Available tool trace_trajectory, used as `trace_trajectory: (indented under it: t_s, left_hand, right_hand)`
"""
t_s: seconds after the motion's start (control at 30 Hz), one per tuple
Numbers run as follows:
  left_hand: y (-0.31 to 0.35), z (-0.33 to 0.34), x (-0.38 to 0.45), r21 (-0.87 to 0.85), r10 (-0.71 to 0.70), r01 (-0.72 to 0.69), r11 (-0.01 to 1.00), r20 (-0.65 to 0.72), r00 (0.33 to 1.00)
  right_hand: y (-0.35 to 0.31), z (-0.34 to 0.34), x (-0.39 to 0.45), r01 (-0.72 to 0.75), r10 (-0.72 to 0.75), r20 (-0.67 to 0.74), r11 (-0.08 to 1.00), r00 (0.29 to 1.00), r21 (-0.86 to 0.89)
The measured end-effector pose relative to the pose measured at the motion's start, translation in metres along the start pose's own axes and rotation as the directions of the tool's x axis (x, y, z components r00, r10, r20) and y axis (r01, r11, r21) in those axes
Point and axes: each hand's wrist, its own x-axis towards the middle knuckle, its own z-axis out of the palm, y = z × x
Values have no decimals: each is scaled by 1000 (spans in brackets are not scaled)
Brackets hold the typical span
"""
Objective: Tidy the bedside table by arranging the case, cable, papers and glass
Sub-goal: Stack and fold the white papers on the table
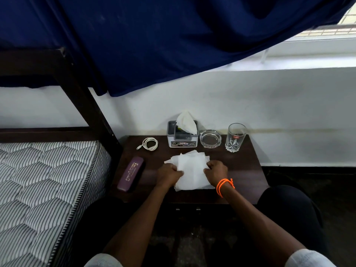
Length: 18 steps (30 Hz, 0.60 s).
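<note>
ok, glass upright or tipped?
Upright: the glass stands on its base at the table's back right corner, rim up, apparently empty.

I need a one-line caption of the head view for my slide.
Both hands, left and right, gather white papers on a dark bedside table.

A loose stack of white papers [190, 170] lies at the table's front middle, sheets fanned unevenly. The purple case [131, 174] lies closed at the left edge, angled. The white cable [149, 143] sits coiled behind it. The clear, empty glass [235, 137] stands upright at the back right.
</note>
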Motion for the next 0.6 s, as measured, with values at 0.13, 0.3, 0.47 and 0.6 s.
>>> trace_trajectory:
  t_s: [0.13,0.3,0.47,0.6]
  left_hand:
    - [4,3,-3,-45,23,-22,999,14,1000]
    - [8,2,-4,50,85,-83,995,-23,996]
    - [8,-2,-9,130,123,-113,985,-70,990]
    - [1,-3,-12,398,274,-221,891,-83,958]
  right_hand:
    - [0,-1,-1,-22,22,8,1000,1000,2]
    - [-1,-3,-1,-13,13,11,1000,1000,15]
    - [2,-4,-1,3,-3,9,1000,1000,12]
    - [3,-3,-1,4,-4,9,1000,1000,10]
